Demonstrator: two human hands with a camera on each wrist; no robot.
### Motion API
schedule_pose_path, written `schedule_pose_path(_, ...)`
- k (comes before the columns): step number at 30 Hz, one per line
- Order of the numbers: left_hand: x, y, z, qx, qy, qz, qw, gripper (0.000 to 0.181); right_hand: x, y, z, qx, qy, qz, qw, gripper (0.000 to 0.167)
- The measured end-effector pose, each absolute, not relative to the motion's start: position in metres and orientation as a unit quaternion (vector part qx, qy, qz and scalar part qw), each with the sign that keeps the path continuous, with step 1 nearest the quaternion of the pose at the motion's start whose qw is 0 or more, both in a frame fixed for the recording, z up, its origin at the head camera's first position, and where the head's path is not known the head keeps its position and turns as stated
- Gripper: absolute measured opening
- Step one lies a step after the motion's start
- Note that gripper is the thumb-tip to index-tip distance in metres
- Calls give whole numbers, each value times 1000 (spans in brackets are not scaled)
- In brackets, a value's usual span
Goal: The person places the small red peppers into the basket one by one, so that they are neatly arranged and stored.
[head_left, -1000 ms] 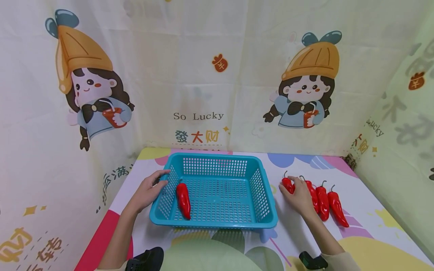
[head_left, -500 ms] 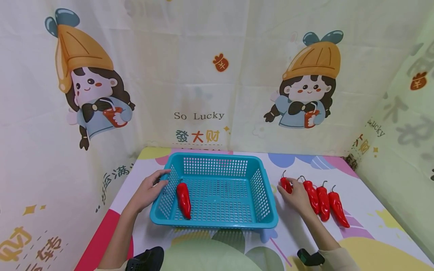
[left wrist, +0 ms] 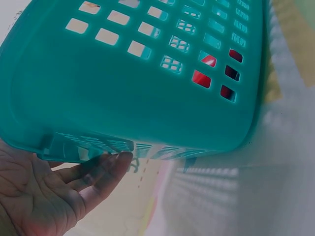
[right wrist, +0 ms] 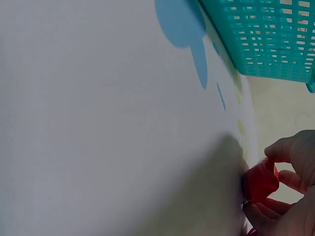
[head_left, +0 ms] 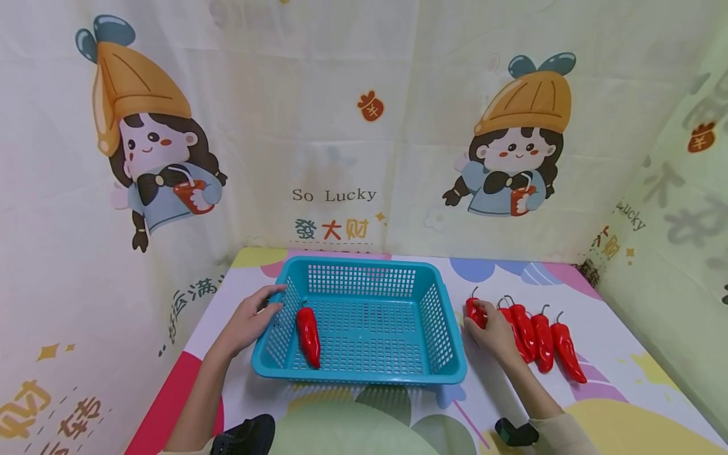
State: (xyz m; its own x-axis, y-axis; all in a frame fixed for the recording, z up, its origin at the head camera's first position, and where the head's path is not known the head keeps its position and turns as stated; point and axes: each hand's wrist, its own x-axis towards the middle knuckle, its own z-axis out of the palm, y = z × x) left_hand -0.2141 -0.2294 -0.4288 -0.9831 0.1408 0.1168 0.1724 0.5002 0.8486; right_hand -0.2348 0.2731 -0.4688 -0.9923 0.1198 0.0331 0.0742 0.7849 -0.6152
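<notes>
Held pepper (head_left: 473, 308), basket rim (head_left: 454, 323) seemingly apart

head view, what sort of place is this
Probably a small curtained-off tabletop set: printed cloth hangs behind and beside a colourfully patterned table with a blue basket and red peppers.

A bare left hand (head_left: 253, 318) reached out loosely spread; a bare right hand (head_left: 493, 330), well apart from it, pinched.
The bare left forearm (head_left: 199, 393) slanted up and inward, the thumb standing clear of nearly straight fingers. The bare right forearm (head_left: 531, 387) came out of a pale beige cloth sleeve (head_left: 564, 435) and leaned inward too, that hand's thumb and fingers bent toward each other.
</notes>
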Motion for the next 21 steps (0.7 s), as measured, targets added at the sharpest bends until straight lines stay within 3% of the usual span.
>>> schedule_pose_path(21, -213, -230, -427, -93, -863, -497, 11, 55, -233, 267, -466, -86, -924, 370, 52, 83)
